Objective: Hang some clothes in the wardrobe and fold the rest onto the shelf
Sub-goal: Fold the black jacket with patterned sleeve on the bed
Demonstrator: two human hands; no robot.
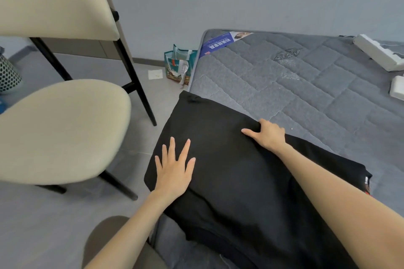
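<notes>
While the left hand presses flat on the black garment at the mattress corner, the right hand pinches its far edge; overhanging cloth could slide floorward if that pressure eases.

right hand fingertips hidden under black garment fold
</notes>
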